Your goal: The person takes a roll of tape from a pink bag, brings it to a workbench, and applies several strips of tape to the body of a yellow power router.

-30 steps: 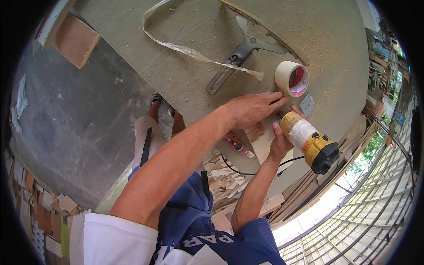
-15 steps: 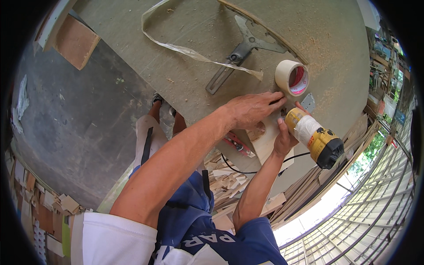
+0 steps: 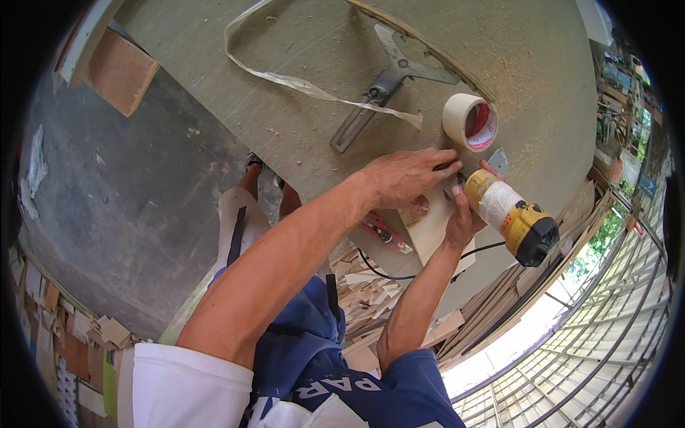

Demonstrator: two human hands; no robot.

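A yellow and black trim router point(image 3: 528, 225), wrapped in white tape round its middle, lies tilted in my right hand point(image 3: 464, 220). The thumb of that hand presses near the router's front end, and its other fingers are mostly hidden behind the body. My left hand point(image 3: 414, 176) reaches across to the same front end, its fingers curled together; whatever they pinch is hidden. Beneath the hands is a pale wooden board point(image 3: 430, 228) with a round cut-out. A small metal plate point(image 3: 499, 163) shows just beyond the router.
A cream tape roll point(image 3: 454, 118) stands just beyond my left fingertips. Farther off on the dusty grey table point(image 3: 314, 143) lie a Y-shaped metal bracket point(image 3: 385, 84) and a clear plastic strip point(image 3: 300, 84). A red-handled tool point(image 3: 382, 232) and a black cable point(image 3: 399, 277) are nearer me.
The router and my right hand have shifted slightly up and to the right. My left hand stays almost where it was, at the router's front end.
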